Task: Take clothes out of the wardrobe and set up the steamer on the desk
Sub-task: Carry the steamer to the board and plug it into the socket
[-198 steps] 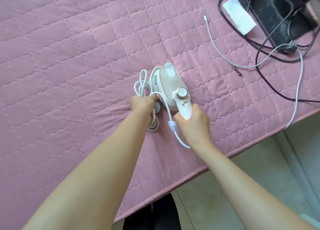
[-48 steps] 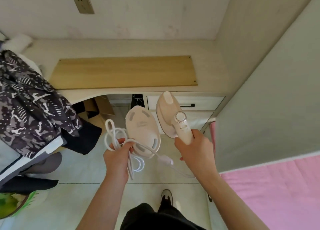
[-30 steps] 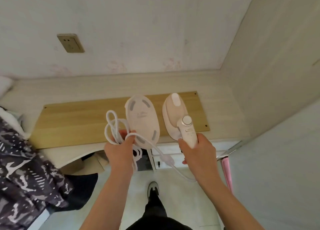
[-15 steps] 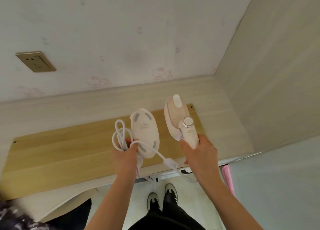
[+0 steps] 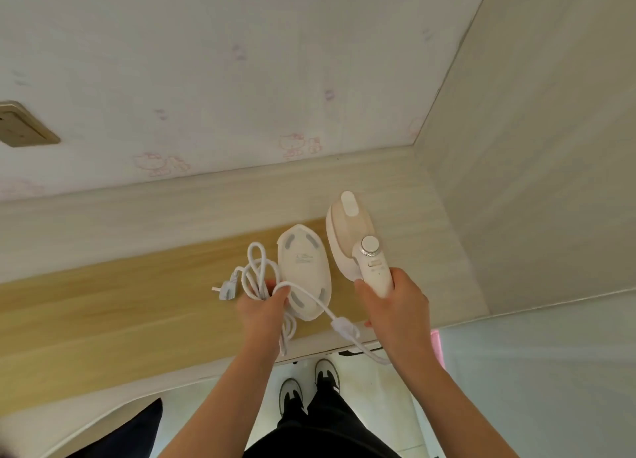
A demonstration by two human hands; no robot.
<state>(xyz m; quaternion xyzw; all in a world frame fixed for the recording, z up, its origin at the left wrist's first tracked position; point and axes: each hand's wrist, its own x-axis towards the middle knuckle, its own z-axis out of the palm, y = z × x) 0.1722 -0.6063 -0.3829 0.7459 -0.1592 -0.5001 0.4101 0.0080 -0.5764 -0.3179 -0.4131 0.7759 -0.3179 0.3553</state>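
My right hand (image 5: 394,306) grips the handle of a cream handheld steamer (image 5: 354,237), held over the right end of the desk (image 5: 103,306). My left hand (image 5: 263,308) holds the steamer's oval white base plate (image 5: 304,268) together with the coiled white power cord (image 5: 258,275). The cord's plug (image 5: 227,287) dangles at the left of the coil. A length of cord runs from my left hand under my right wrist. No clothes are in view.
The desk has a darker wooden board along its front and a pale strip behind, against a white wall. A wall socket (image 5: 20,125) sits at the far left. A wardrobe side panel (image 5: 533,147) closes the right. A dark item (image 5: 137,430) lies below the desk edge.
I have stepped closer to the desk from the bed. Both hands have moved forward over the desk top with the steamer, base and cord. The plug now hangs free at the left.
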